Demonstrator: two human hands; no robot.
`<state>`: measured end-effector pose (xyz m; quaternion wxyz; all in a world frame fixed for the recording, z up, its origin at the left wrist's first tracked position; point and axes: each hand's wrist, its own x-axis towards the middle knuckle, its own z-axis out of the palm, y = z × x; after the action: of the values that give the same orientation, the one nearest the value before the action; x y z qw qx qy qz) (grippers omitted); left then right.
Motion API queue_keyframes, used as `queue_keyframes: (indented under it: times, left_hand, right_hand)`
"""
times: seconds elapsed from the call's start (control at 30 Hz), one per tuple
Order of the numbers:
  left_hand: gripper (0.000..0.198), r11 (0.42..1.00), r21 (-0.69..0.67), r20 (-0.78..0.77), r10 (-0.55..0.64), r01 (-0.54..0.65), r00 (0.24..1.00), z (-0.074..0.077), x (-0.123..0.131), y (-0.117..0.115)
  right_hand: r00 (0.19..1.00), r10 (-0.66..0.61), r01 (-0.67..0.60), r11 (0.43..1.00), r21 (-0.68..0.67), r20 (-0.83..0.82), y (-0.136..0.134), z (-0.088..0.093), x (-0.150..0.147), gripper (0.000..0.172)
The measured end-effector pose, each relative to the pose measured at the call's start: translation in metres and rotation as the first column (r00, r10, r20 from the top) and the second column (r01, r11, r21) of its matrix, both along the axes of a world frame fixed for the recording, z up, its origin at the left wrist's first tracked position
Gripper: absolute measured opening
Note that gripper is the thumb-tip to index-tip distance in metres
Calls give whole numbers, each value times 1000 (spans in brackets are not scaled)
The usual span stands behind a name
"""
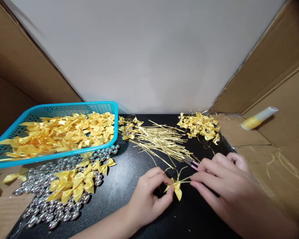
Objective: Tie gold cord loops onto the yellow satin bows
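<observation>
Between thumb and forefinger, my left hand (154, 194) pinches a yellow ribbon bow (177, 191) above the black tabletop. From the bow's right side, thin gold ties (186, 180) run to the fingertips of my right hand (219, 186), which are closed on the ends. More loose tie ends curl up behind the bow. Pink-handled scissors (194, 165) lie just beyond my right fingers, partly hidden by them. A spread of cut gold ties (161, 139) rests on the table ahead of both hands.
A blue basket (116, 124) of yellow bows stands at the left. Silver beads (47, 202) with loose bows (74, 182) lie before it. Bows with beads (200, 126) are piled at the back right. A yellow-white tube (259, 119) stands by cardboard walls (284, 76).
</observation>
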<state>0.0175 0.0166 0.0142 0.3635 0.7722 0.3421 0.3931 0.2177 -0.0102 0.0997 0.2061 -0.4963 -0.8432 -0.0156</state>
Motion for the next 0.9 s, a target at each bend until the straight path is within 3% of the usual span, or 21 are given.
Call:
queue_keyframes:
  times: [0.1,0.27,0.37,0.47,0.57,0.67,0.77,0.83,0.9]
  left_hand:
    - [8,1000,17,-7,-1,1,1000,0,0,0]
    - [9,999,50,-39,9,-7,999,0,-1,0]
    - [10,999,51,-56,13,-10,998,1,-1,0]
    - [11,998,57,-70,8,-5,998,0,-2,0]
    - [12,998,66,-81,12,-6,997,-1,-2,0]
    - [12,997,70,-95,20,-13,995,-1,-2,0]
    - [12,997,83,-121,14,-4,992,-1,-2,-1]
    - [12,994,113,-144,6,10,989,0,-2,-1]
    - [12,987,158,-169,7,21,986,1,-2,-1]
  right_hand:
    - [999,-30,30,1000,-3,14,2,-4,-1,27]
    - [997,-75,75,997,-3,-33,5,-10,3,10]
    - [985,-161,158,986,-52,-65,8,-12,9,2]
    - [976,-212,202,969,-142,-55,8,-12,11,7]
    - [988,-142,123,964,-238,-65,7,-11,11,12]
    - [999,6,-21,955,-296,-52,5,-5,10,37]
    - [975,168,-217,866,-451,-146,5,6,6,41]
    - [944,208,-316,794,-519,-256,6,13,1,39]
    - [915,205,-371,769,-520,-349,6,17,-3,37]
